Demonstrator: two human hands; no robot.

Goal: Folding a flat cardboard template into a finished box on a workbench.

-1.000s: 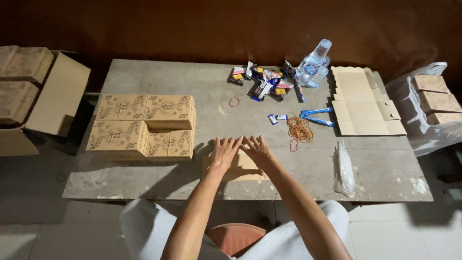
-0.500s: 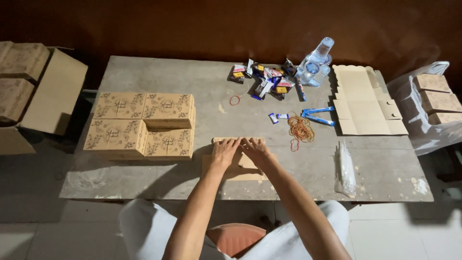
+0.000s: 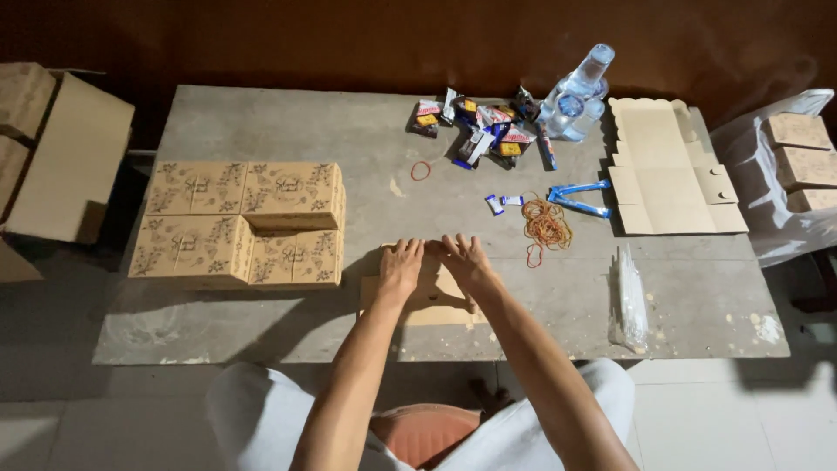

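A flat, light-brown cardboard box blank (image 3: 427,301) lies unfolded under both hands at the near edge of the table. Its front part lies flat on the table and reaches a little toward the person beyond the wrists; the far part is pressed under the palms, so its outline there is mostly hidden. A curved cut-out edge shows just below the right hand (image 3: 466,262). The left hand (image 3: 402,266) rests palm-down on the blank's left portion, fingers pointing away.

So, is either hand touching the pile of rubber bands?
No: both the left hand and right hand press on the flat cardboard box blank, apart from the rubber bands to their right.
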